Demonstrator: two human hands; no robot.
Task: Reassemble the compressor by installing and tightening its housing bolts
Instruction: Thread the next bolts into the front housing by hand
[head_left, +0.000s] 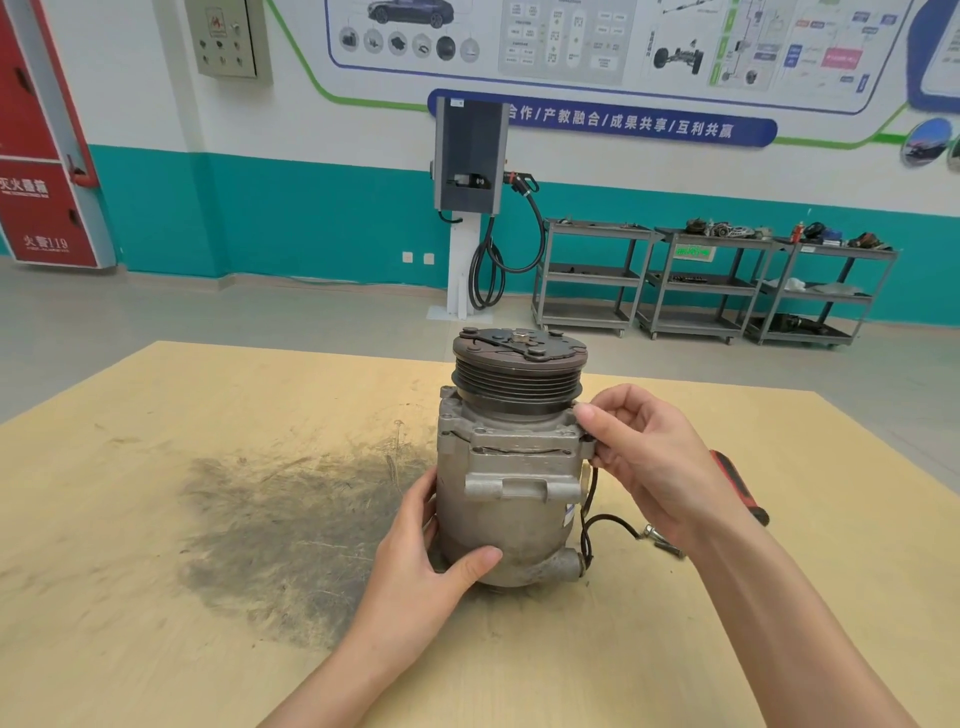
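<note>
A grey metal compressor (511, 499) stands upright on the wooden table (182, 415), its black ribbed pulley (519, 371) on top. My left hand (431, 566) grips the lower left of the housing, thumb across the front. My right hand (649, 462) is at the upper right flange just under the pulley, thumb and fingers pinching something small there; what it pinches is hidden. Two loose bolts (662, 540) lie on the table to the right, partly behind my right wrist. A black wire (605, 519) hangs from the compressor's right side.
A red-and-black handled tool (740, 486) lies on the table right of my right hand. A dark greasy smear (291, 535) covers the table left of the compressor. Beyond the table are a charging post (467, 208) and three metal shelf carts (701, 280) by the wall.
</note>
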